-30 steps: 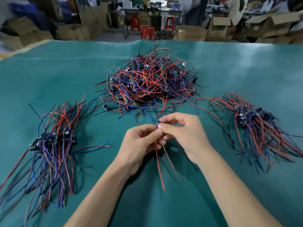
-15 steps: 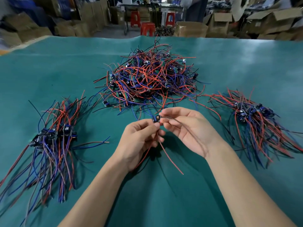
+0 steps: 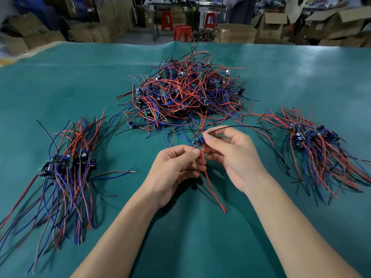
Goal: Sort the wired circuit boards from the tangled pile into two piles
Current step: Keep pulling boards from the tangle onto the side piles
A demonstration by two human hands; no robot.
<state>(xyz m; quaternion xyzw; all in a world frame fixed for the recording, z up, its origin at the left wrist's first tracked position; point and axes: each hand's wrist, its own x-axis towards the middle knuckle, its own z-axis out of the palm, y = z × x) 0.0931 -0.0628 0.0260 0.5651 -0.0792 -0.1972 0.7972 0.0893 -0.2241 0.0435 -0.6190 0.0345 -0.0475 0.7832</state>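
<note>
pinching one small circuit board [image 3: 197,141] between them, left hand [image 3: 174,171] and right hand [image 3: 233,157] let its red wires [image 3: 210,183] hang toward the person.

Bare green mat [image 3: 60,93] lies between the tangled pile [image 3: 186,93], left pile [image 3: 64,167] and right pile [image 3: 321,149]; stray wires seemingly bridge the right-hand gap.

Workshop: stacked cardboard boxes [image 3: 236,33], stools [image 3: 182,32]
</note>
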